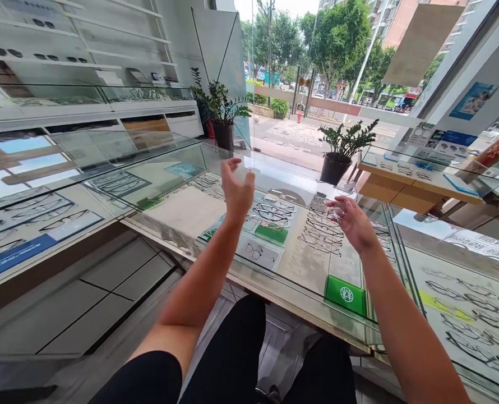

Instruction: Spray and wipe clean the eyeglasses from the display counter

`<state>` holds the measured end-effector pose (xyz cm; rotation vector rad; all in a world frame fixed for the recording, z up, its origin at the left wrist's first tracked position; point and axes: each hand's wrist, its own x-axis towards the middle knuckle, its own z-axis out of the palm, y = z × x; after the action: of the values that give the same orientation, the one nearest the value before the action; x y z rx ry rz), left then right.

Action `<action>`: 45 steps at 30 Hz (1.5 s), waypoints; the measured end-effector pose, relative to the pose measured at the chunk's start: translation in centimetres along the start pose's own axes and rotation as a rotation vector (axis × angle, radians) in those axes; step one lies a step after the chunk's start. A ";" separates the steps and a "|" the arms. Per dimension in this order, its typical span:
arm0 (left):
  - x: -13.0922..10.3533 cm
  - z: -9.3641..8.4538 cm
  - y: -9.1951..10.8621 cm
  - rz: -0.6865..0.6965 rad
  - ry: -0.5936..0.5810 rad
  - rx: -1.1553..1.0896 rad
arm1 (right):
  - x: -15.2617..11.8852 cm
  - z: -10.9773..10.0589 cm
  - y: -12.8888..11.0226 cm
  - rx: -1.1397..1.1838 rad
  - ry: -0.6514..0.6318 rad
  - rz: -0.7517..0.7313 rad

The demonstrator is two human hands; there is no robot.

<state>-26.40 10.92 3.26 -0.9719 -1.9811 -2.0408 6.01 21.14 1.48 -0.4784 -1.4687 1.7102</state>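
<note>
My left hand point(238, 191) is raised above the glass display counter point(291, 292), its thumb and fingers apart. A pale blur shows between them, and I cannot make out any object there. Over the right part of the counter, my right hand point(356, 224) has its fingers curled and pinched around a small clear, shiny thing point(337, 212) whose kind is unclear. Below the hands, under the glass, lie rows of eyeglasses point(275, 210) and more eyeglass frames point(320, 230). A single pair of glasses point(254, 252) rests on a pale card near the front.
A green box with a white logo point(346, 294) stands inside the counter's front. A beige cloth-like panel point(190, 210) lies to the left. Potted plants point(223, 134) stand behind the counter, by the window. Side cases hold more eyeglasses point(476, 308). Shelves point(47, 59) carry sunglasses.
</note>
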 end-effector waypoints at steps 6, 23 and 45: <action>-1.4 -12.4 -1.0 0.084 -0.089 0.270 | -0.1 -0.3 0.0 -0.069 0.003 -0.017; -4.0 -21.7 -9.9 -0.444 -0.110 0.729 | -0.1 -0.1 0.5 -0.118 -0.011 0.003; -3.5 -22.9 -14.0 -0.559 -0.132 0.470 | -0.1 0.5 0.7 -0.121 -0.041 0.038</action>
<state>-38.89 -9.92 -8.73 -0.4974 -2.8707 -1.5948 5.49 20.76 0.90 -0.5414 -1.6081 1.6759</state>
